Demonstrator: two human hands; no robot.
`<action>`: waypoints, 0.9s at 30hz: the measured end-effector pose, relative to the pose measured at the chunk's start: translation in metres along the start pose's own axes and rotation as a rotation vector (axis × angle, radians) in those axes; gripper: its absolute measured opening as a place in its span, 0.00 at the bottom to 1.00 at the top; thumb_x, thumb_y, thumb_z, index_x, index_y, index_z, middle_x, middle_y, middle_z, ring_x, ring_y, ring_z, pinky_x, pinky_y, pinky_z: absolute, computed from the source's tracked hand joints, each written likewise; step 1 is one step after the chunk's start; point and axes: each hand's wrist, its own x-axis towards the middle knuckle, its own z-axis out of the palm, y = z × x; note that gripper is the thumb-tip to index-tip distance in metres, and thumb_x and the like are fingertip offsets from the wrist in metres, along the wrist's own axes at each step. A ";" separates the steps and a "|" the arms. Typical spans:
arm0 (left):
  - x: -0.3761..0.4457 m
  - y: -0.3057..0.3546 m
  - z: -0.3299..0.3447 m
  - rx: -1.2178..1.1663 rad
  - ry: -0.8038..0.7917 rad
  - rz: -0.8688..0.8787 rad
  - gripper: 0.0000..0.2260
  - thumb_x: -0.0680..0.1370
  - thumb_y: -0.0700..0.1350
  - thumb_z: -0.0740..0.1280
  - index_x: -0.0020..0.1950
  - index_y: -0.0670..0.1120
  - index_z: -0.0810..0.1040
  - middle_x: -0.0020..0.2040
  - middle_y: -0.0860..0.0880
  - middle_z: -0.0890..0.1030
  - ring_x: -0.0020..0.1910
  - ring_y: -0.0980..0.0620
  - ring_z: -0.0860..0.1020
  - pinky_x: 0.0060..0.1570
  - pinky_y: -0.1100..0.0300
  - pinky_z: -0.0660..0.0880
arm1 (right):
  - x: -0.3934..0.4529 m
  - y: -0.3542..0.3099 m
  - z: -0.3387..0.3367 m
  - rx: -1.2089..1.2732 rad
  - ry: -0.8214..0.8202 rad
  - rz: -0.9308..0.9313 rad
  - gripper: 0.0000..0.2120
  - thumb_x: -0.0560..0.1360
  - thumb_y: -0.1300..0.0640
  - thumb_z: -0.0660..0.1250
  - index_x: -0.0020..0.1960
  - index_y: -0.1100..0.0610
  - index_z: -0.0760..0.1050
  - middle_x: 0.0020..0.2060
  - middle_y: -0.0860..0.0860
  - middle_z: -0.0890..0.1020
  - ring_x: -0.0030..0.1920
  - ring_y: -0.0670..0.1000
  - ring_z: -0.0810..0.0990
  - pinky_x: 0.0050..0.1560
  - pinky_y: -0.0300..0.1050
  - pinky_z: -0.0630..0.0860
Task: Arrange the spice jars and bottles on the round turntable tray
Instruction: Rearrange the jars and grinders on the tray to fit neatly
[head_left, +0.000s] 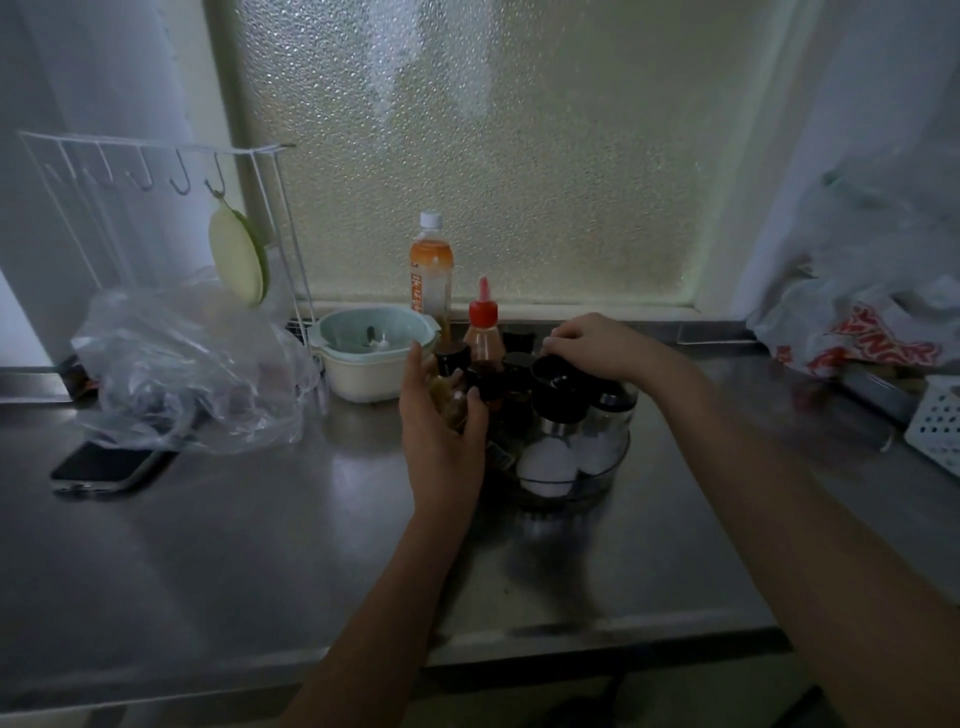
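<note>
A clear round turntable tray (597, 480) sits on the steel counter, crowded with several dark-capped jars and bottles. At its front stand a white-filled jar (548, 465) with a black cap and a glass jar (605, 423) beside it. A red-capped squeeze bottle (484, 332) rises at the back. My left hand (441, 431) wraps around a small amber bottle (451, 400) at the tray's left side. My right hand (597, 345) rests on top of a black jar lid (553, 376), fingers curled over it.
A tall orange-labelled drink bottle (431, 275) stands by the frosted window. A pale green bowl set (371, 358) sits left of the tray, then a clear plastic bag (192, 369) and a phone (109, 467). Bags (862, 332) and a white basket (935, 423) lie at the right.
</note>
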 end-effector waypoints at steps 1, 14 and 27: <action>0.000 0.000 0.000 -0.018 0.023 0.007 0.29 0.76 0.40 0.66 0.73 0.51 0.58 0.66 0.44 0.70 0.61 0.45 0.75 0.57 0.46 0.77 | -0.001 0.000 0.002 -0.007 0.001 -0.007 0.13 0.78 0.51 0.61 0.50 0.57 0.81 0.48 0.57 0.83 0.44 0.52 0.78 0.40 0.43 0.69; 0.016 -0.010 -0.008 -0.028 0.057 -0.224 0.12 0.72 0.37 0.65 0.53 0.49 0.72 0.46 0.46 0.79 0.43 0.51 0.77 0.40 0.66 0.75 | -0.097 -0.024 0.088 -0.526 0.704 -0.584 0.08 0.72 0.53 0.64 0.44 0.55 0.80 0.46 0.51 0.83 0.54 0.54 0.71 0.51 0.48 0.65; 0.031 -0.024 -0.020 -0.258 0.046 -0.448 0.06 0.65 0.40 0.63 0.39 0.47 0.76 0.34 0.44 0.76 0.33 0.45 0.73 0.34 0.55 0.70 | -0.100 0.018 0.117 -0.510 0.529 -0.300 0.06 0.67 0.56 0.73 0.39 0.54 0.76 0.39 0.51 0.80 0.43 0.55 0.77 0.44 0.47 0.62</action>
